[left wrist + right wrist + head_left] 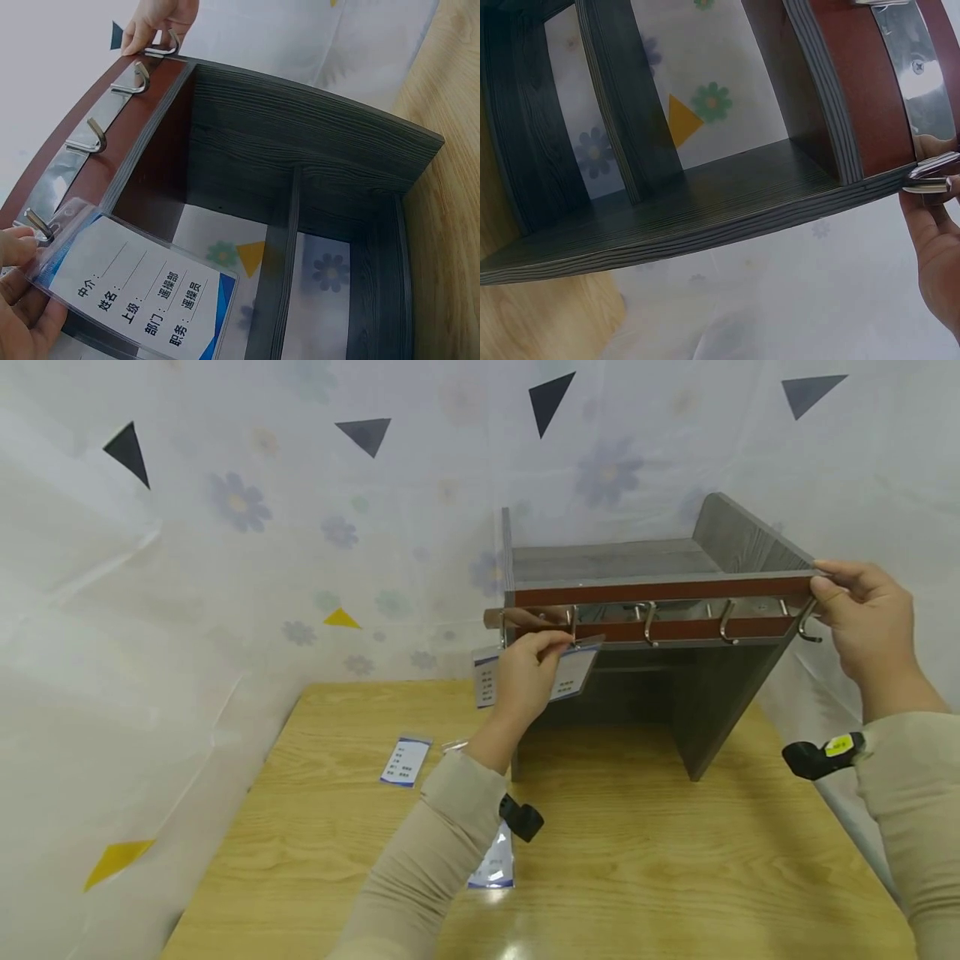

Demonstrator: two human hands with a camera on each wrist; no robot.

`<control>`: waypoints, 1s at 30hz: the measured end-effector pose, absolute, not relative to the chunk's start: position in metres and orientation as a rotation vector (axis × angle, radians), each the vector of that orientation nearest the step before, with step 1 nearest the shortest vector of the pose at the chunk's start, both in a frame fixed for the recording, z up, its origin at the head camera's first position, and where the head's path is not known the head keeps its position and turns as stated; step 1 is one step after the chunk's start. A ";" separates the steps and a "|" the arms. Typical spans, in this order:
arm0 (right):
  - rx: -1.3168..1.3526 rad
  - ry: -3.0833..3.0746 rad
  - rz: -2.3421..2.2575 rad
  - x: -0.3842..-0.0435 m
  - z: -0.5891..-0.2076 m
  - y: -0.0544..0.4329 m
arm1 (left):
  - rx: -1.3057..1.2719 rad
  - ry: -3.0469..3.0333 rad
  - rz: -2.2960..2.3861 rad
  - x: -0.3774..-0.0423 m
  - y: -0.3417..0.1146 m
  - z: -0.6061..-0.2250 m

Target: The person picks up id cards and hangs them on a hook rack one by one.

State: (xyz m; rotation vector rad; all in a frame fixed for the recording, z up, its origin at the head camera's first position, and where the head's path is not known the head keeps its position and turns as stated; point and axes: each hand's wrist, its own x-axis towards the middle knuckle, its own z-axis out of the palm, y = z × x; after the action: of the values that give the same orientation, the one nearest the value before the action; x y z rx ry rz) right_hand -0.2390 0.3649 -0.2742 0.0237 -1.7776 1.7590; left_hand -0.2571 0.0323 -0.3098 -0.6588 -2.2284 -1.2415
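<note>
My left hand (528, 677) pinches the top edge of a clear-sleeved name badge (142, 292) right at a metal hook (37, 225) on the front of a dark grey wooden shelf rack (723, 702). The badge is white with blue corners and printed lines, and it lies tilted below the hook in the left wrist view. Another badge (484, 681) shows beside my left hand, under the leftmost end of the hook rail, partly hidden by the hand. My right hand (873, 622) grips the rack's right front corner, next to the last hook (807, 622).
Further hooks (650, 622) line the metal strip on a red-brown board. One badge (406, 762) lies on the wooden table (300, 843) left of the rack; another badge (493, 864) is partly under my left forearm. A patterned white sheet (420, 527) hangs behind.
</note>
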 end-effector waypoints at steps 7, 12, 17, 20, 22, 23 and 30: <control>0.101 -1.668 1.895 -0.239 -0.273 0.362 | -0.678 -2.139 -1.328 -0.256 0.028 -0.313; 0.127 -1.642 1.928 -0.240 -0.273 0.360 | -0.694 -2.110 -1.348 -0.252 0.024 -0.313; 0.141 -1.614 1.961 -0.242 -0.273 0.359 | -0.709 -2.101 -1.345 -0.250 0.018 -0.314; 0.143 -1.604 1.969 -0.242 -0.273 0.359 | -0.726 -2.101 -1.319 -0.248 0.013 -0.316; 0.140 -1.596 1.973 -0.242 -0.273 0.358 | -0.731 -2.112 -1.313 -0.246 0.010 -0.318; 0.138 -1.594 1.973 -0.242 -0.273 0.359 | -0.730 -2.119 -1.310 -0.245 0.008 -0.318; 0.101 -1.602 1.962 -0.242 -0.272 0.359 | -0.750 -2.144 -1.415 -0.242 -0.006 -0.326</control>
State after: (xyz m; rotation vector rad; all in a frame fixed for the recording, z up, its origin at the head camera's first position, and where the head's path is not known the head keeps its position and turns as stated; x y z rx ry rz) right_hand -0.2421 0.3591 -0.2721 0.1010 -1.6017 1.9623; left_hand -0.2417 -0.0058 -0.3264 -0.7497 -2.1441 -1.4154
